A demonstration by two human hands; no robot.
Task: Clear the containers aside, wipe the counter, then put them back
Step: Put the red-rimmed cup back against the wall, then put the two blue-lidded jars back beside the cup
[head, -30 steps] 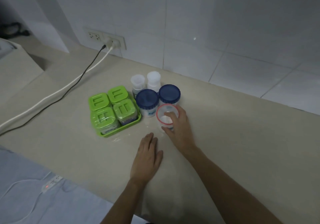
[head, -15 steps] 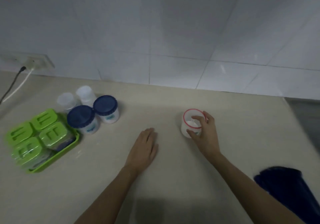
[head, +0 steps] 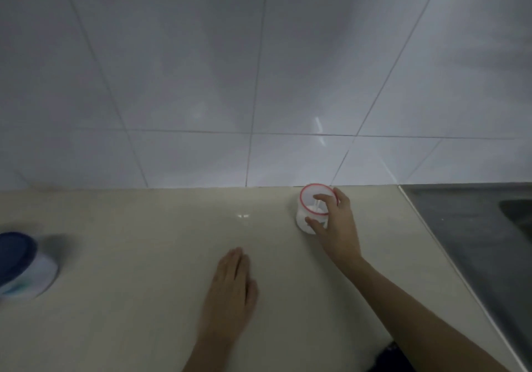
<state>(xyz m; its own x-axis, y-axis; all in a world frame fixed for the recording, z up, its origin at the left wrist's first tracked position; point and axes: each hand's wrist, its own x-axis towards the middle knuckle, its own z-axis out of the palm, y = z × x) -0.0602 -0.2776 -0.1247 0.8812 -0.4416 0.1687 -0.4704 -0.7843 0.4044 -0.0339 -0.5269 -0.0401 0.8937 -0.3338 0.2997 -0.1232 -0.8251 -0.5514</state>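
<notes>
A: where's the small translucent white plastic container with the red rim [head: 312, 209]?

B: upright on the beige stone counter [head: 144, 256], far back, close to the white tiled wall [head: 259, 69]. steel sink surround [head: 475, 242] is off to the container's right.

A: grip?

B: right hand [head: 336, 224] wraps it from the side nearest the sink. index finger curls over the red rim, thumb presses the side wall low down. closed on the container. can't tell if the base is touching the counter or just above it.

A: left?

B: left hand [head: 231, 288] lies flat, palm down, fingers together, on the counter, nearer the camera than the container and to its left. holding nothing.

A: anything else near it?

B: white round jar with a dark blue lid [head: 21, 265], well apart to the container's left, at the frame edge, blurred. dark blue item [head: 393, 356] at the bottom edge under the right forearm, mostly hidden, can't tell what it is.
</notes>
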